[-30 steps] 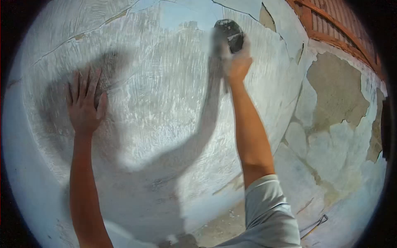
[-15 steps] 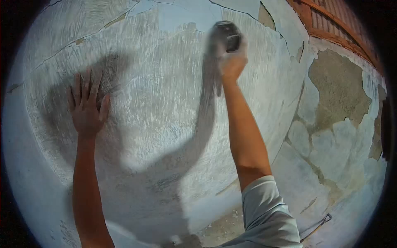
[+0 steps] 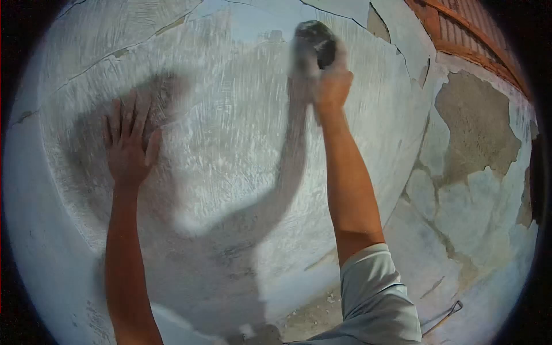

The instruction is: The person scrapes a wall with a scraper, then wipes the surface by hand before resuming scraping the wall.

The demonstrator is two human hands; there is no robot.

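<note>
My left hand (image 3: 131,150) lies flat on the wall (image 3: 241,123) at the left, fingers spread, holding nothing. Higher up and to the right, my right hand (image 3: 334,86) is closed around a dark, rounded, shiny object (image 3: 316,41). Motion smears this object and the fingers about it, so its kind cannot be made out. It is at the wall's upper part, near a smooth pale patch (image 3: 261,23). The wall between my hands is whitish grey and covered in rough scrape marks. Shadows of my head and right arm fall across it.
Cracks run along the wall's top. On the right, an adjoining wall has a large bare brown patch (image 3: 480,123) where the coating is gone. Reddish timber and corrugated sheet (image 3: 471,26) are above it. A tool handle (image 3: 454,309) leans at the lower right; rubble (image 3: 310,313) lies below.
My right hand and the dark object have shifted slightly against the wall, still blurred. The whole view has moved a little. My left hand stays flat in place.
</note>
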